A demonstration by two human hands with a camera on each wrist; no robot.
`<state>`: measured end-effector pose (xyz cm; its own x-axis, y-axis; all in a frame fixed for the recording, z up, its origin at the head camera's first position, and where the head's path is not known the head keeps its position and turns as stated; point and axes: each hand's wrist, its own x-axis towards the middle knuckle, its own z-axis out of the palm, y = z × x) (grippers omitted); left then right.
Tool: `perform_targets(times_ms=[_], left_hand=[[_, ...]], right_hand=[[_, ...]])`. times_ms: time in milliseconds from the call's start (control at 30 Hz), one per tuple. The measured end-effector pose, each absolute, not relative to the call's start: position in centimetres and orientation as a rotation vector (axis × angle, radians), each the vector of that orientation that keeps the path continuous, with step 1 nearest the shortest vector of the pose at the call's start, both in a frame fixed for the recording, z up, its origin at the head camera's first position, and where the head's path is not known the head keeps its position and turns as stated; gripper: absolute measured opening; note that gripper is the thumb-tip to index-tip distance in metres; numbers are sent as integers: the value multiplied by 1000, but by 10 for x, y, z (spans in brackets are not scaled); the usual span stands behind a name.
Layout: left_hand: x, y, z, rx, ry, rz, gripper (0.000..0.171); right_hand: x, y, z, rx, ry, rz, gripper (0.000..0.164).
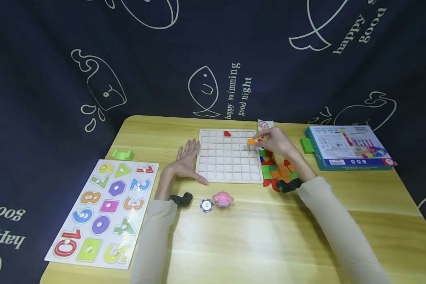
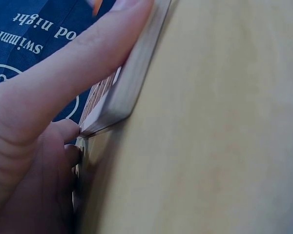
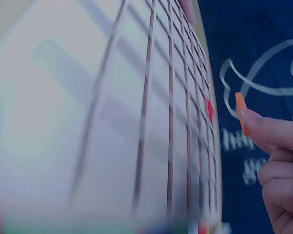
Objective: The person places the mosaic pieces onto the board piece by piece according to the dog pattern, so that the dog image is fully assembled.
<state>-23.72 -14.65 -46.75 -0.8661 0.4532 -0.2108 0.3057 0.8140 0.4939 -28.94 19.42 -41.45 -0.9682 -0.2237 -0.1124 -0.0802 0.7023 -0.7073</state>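
Note:
A white grid board [image 1: 228, 160] lies at the middle of the table, with one red quarter-round tile [image 1: 227, 133] in its back row. My left hand [image 1: 186, 163] steadies the board's left side, fingers spread and the thumb at the front corner; the left wrist view shows the thumb [image 2: 73, 73] along the board's edge. Over the back right part of the grid, my right hand [image 1: 275, 142] pinches an orange square tile [image 1: 251, 141] between thumb and fingertips. In the right wrist view that tile [image 3: 242, 113] appears edge-on, raised above the board.
Mixed red, green and orange tiles [image 1: 283, 171] lie right of the board, partly under my right arm. A printed card [image 1: 266, 124] sits behind them. Around stand a boxed set [image 1: 351, 148], green blocks [image 1: 122, 155], a number puzzle [image 1: 103, 213], a poker chip [image 1: 206, 205] and a pink toy [image 1: 223, 199].

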Motion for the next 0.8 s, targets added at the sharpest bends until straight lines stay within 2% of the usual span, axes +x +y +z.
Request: perform_targets(times_ms=[167,367,800], left_hand=[[-237,-145,-469,584,2671,647,151],[-236,-149,-468,564,2677,638,151],[-237,-149,-467,552,2672,661,151]], right_hand=[[-324,134,-426,-289,2607,-1293,24],[-349,97,-438,-202,2589,-1346,27],[-352,90,-445,-129,2477,-1466,31]])
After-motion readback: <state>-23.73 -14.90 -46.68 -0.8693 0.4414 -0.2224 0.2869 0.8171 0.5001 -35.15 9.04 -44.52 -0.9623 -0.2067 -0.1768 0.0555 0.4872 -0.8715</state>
